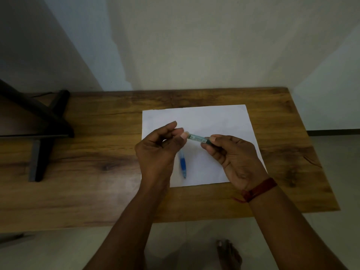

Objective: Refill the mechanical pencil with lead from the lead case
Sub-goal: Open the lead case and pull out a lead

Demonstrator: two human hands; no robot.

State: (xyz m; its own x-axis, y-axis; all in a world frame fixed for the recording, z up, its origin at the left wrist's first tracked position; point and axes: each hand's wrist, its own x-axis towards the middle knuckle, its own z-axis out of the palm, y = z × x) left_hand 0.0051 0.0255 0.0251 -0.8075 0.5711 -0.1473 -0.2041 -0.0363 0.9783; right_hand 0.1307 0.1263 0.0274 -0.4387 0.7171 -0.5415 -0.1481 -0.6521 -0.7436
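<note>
A small greenish lead case [197, 137] is held level above a white sheet of paper [214, 121]. My right hand [231, 156] pinches its right end between thumb and fingers. My left hand [159, 147] has thumb and fingertips closed on the case's pale left end. The blue mechanical pencil [182, 163] lies on the paper below and between my hands, partly hidden by my left hand, tip toward me.
The paper lies on a wooden table [97, 152] against a pale wall. A black stand [44, 121] occupies the table's left side. The near table edge runs just under my forearms, and a foot [228, 254] shows on the floor.
</note>
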